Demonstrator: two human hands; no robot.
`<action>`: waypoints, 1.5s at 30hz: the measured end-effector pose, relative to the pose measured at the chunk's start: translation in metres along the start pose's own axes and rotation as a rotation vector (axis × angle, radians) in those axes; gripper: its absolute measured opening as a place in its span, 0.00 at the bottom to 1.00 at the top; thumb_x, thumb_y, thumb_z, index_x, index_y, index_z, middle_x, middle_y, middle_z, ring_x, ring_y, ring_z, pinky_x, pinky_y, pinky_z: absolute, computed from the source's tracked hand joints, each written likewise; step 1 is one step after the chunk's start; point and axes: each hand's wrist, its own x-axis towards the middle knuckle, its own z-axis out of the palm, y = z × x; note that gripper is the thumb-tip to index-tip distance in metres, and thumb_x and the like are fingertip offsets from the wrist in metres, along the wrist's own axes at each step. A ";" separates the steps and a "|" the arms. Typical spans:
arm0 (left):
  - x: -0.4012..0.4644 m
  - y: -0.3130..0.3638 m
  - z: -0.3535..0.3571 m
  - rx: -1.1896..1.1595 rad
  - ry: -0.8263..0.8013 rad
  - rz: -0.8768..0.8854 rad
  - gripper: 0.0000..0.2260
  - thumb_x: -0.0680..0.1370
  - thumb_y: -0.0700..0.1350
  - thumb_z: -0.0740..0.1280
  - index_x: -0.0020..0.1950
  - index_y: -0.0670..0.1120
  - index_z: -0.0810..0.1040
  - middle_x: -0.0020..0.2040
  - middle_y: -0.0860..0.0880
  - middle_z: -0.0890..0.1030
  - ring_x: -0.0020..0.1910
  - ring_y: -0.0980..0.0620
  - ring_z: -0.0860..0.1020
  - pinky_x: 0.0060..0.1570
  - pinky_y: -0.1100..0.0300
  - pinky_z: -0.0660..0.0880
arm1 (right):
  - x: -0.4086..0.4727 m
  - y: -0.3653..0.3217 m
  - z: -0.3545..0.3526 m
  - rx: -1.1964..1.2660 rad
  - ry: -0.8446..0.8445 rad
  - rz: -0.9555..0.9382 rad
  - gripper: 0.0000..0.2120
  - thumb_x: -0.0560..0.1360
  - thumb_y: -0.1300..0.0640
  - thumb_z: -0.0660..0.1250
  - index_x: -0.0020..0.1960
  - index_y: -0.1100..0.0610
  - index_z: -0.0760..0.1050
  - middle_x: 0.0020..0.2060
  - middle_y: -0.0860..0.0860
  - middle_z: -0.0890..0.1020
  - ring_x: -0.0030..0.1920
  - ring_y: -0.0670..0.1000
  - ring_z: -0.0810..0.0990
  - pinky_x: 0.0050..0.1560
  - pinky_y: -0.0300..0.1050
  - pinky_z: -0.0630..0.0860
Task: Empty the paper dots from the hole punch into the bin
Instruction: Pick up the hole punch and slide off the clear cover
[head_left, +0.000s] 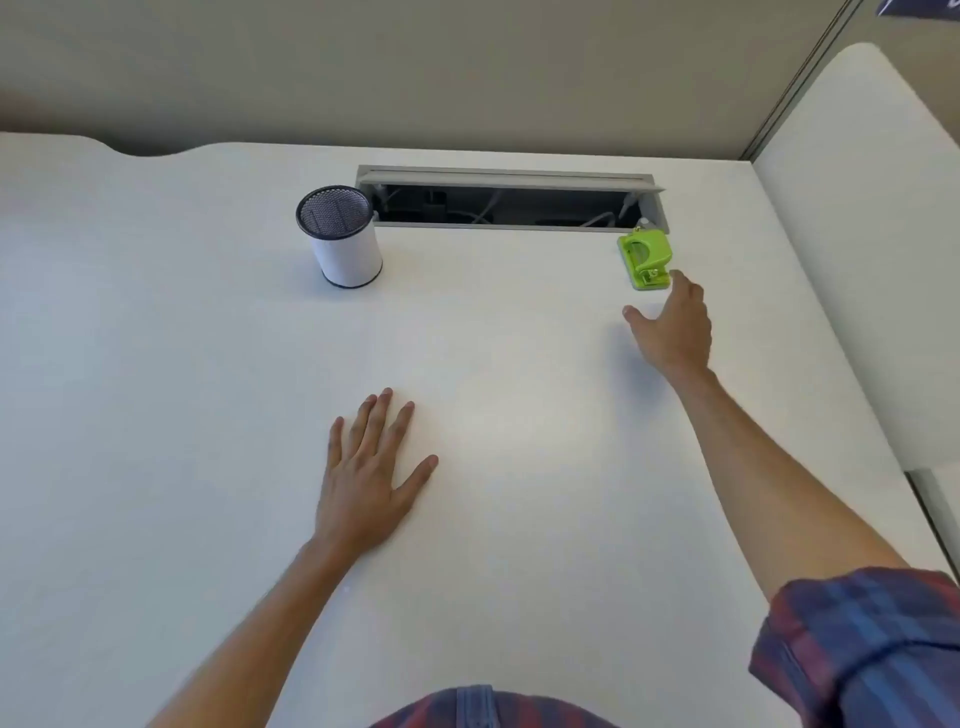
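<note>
A small lime-green hole punch (645, 257) sits on the white desk (208, 364) at the far right, just in front of the cable slot. My right hand (672, 327) is stretched out right below it, fingers apart, with a fingertip at the punch's near edge; it holds nothing. My left hand (366, 475) lies flat on the desk near the middle, fingers spread. A small cylindrical bin (343, 239) with a white wall and dark mesh inside stands upright at the far left of the slot.
An open cable slot (511, 202) with wires inside runs along the back of the desk between bin and punch. A beige partition wall rises behind. A second white desk surface (872, 234) adjoins on the right.
</note>
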 end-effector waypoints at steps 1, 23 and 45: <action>0.000 0.001 -0.002 0.005 -0.005 -0.002 0.32 0.79 0.67 0.49 0.81 0.54 0.55 0.83 0.52 0.51 0.81 0.51 0.48 0.79 0.47 0.43 | 0.006 -0.001 -0.001 -0.009 0.003 -0.004 0.36 0.74 0.49 0.69 0.76 0.59 0.58 0.72 0.59 0.67 0.69 0.63 0.69 0.65 0.56 0.68; 0.000 -0.001 0.001 0.034 0.024 0.002 0.32 0.79 0.66 0.50 0.81 0.54 0.56 0.82 0.52 0.51 0.81 0.51 0.48 0.79 0.49 0.43 | 0.068 -0.009 0.009 -0.208 -0.085 -0.067 0.32 0.76 0.49 0.68 0.75 0.52 0.59 0.58 0.66 0.76 0.60 0.67 0.75 0.54 0.57 0.72; 0.000 0.000 0.001 0.008 0.033 0.006 0.33 0.79 0.67 0.48 0.81 0.54 0.55 0.82 0.52 0.51 0.81 0.52 0.48 0.78 0.49 0.42 | -0.049 -0.023 -0.005 0.591 -0.214 0.289 0.09 0.65 0.50 0.75 0.45 0.47 0.80 0.37 0.48 0.81 0.41 0.50 0.81 0.51 0.51 0.82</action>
